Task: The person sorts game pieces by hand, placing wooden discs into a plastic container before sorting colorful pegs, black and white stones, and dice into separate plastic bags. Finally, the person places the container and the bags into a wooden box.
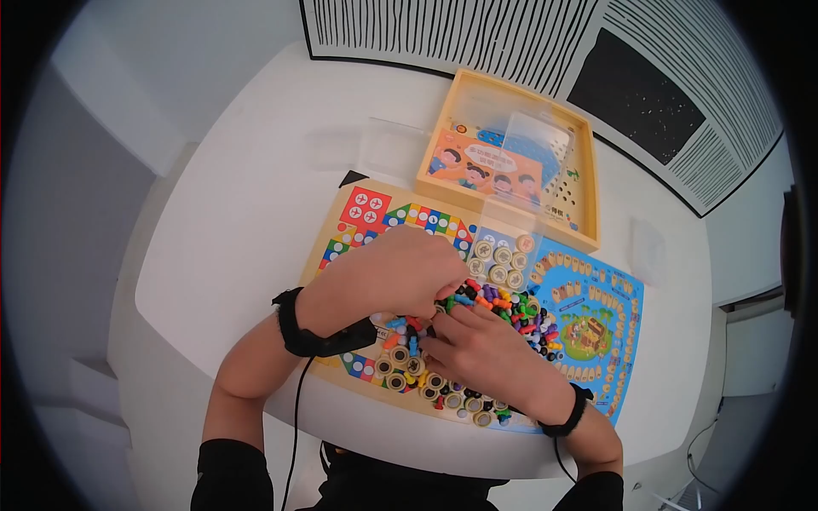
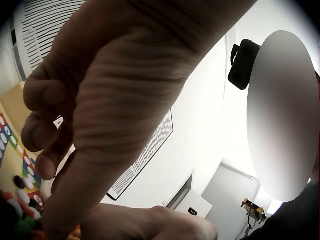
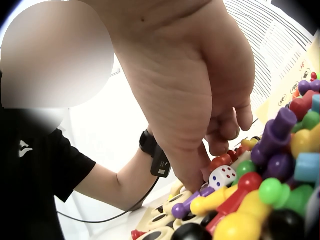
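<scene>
A heap of coloured game pawns [image 1: 532, 319] in red, yellow, green, purple and black lies on a printed game board [image 1: 596, 400]. My left hand [image 1: 413, 268] reaches in from the left, fingers bent down over the heap; its fingertips are hidden. Just beside it, my right hand [image 1: 486, 349] dips into the pieces with thumb and forefinger low among them. Close by those fingertips sit a white die [image 3: 222, 177] and a purple pawn [image 3: 186, 205]. Round wooden discs [image 1: 397, 381] are scattered along the near edge. What either hand pinches I cannot tell.
Behind the hands, a clear plastic box [image 1: 530, 271] holds several wooden discs. Farther back stands a wooden tray [image 1: 594, 183] with an orange booklet [image 1: 487, 166] and clear plastic. A transparent lid [image 1: 394, 146] lies left of the tray. Cords hang from both wristbands.
</scene>
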